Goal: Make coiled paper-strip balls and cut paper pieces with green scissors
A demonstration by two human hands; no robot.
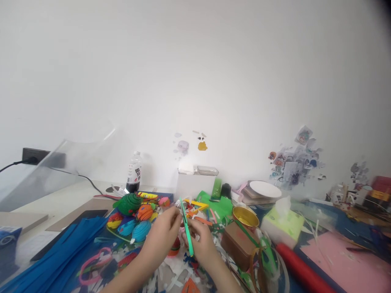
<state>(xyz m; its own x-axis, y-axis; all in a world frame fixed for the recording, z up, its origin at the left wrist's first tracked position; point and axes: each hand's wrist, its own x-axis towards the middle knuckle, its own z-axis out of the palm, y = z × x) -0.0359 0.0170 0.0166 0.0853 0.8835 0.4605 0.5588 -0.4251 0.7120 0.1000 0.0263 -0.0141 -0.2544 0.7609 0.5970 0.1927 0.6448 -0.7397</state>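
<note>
Near the middle of the cluttered table, my right hand [197, 235] is closed around a pair of green scissors [187, 232], seen nearly edge-on with the tips pointing up and away. Just left of them, my left hand [168, 223] is pinched closed by the blades. A small pale, shiny bit shows at its fingertips, too small to name. Under my wrists lie many paper scraps [175, 266] and a red round piece [174, 247]. Left of my left hand sits a bunch of colourful wound balls, with a green dome [128, 204] and a blue ball [141, 231].
Blue paper strips [67, 248] and a pink ring-shaped piece [94, 266] lie left. To the right are a brown box [238, 244], a gold bowl [245, 217], a tissue box [282, 224] and a red roll [301, 268]. A bottle [134, 173] stands behind.
</note>
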